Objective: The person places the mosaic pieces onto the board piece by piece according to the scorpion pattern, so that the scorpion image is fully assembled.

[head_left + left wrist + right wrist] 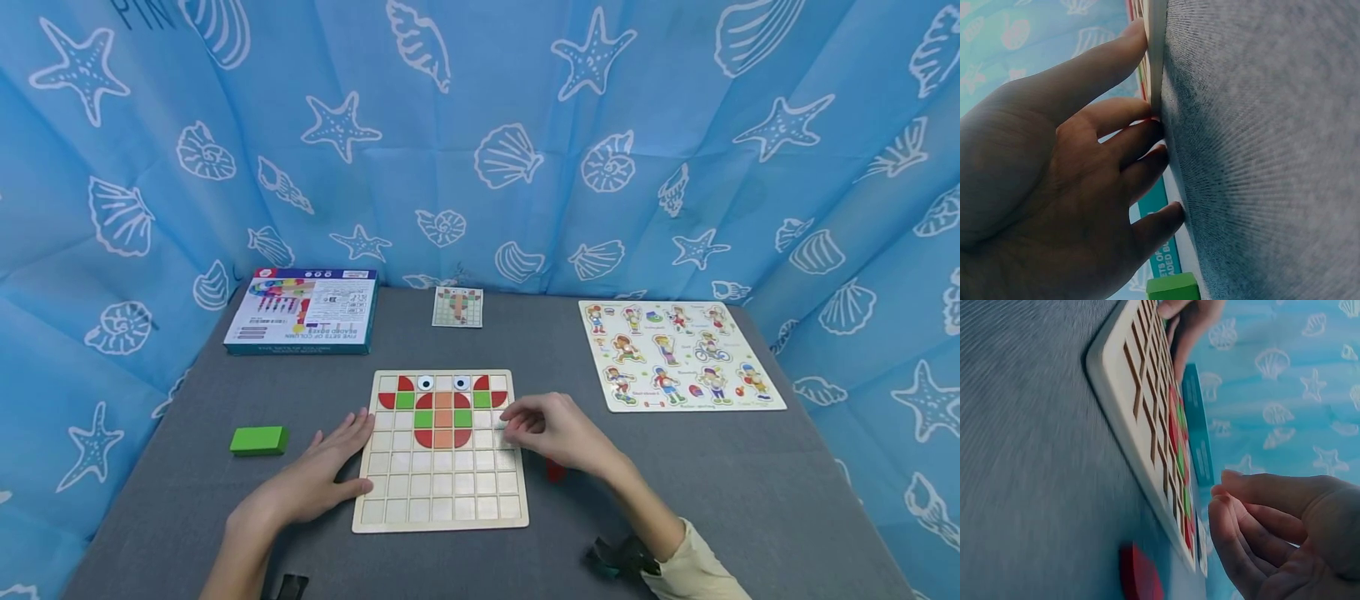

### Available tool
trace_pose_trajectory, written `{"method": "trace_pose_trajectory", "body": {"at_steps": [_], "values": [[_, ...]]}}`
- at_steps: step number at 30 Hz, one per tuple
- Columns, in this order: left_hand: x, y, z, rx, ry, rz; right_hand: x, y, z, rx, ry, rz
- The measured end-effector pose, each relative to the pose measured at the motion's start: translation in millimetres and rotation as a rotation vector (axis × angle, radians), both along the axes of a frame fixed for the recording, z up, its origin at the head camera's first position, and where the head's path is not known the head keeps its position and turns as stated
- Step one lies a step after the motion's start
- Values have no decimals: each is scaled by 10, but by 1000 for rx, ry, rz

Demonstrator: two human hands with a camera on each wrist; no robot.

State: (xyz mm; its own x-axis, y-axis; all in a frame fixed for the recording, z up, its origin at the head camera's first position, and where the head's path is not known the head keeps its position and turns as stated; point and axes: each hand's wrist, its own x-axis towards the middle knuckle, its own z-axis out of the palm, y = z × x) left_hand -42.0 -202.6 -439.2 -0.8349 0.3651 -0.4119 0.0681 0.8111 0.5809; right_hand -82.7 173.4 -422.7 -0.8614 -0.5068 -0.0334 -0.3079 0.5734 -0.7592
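A square wooden grid board (441,527) lies in front of me, with red, green and orange tiles and two eye tiles in its upper rows. My left hand (318,471) rests along the board's left edge, fingers spread; the left wrist view shows the thumb (1110,59) against the board's side. Over the right edge is my right hand (558,429), its thumb and index fingertips together. Nothing shows between those fingertips (1230,478) in the right wrist view. Partly hidden by the right hand, a red piece (555,472) lies on the table.
A green block (258,441) lies left of the board. Behind it is a flat boxed set (302,312). A small pattern card (457,307) stands at the back middle, and a picture board (678,357) lies at the back right. A blue shell-print curtain (480,125) encloses the table.
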Motion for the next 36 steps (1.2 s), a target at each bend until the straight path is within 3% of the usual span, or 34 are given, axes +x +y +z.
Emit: {"method": "trace_pose_trajectory", "body": {"at_steps": [10, 18, 27, 36], "values": [[-6, 8, 11, -6, -13, 5, 54, 524, 74, 49, -43, -70], [-9, 8, 1, -4, -15, 5, 136, 810, 39, 138, -10, -28], [-5, 7, 6, 1, -12, 3, 142, 952, -37, 178, 17, 2], [-6, 13, 8, -4, -18, 9, 115, 979, -50, 132, -40, -14]]}}
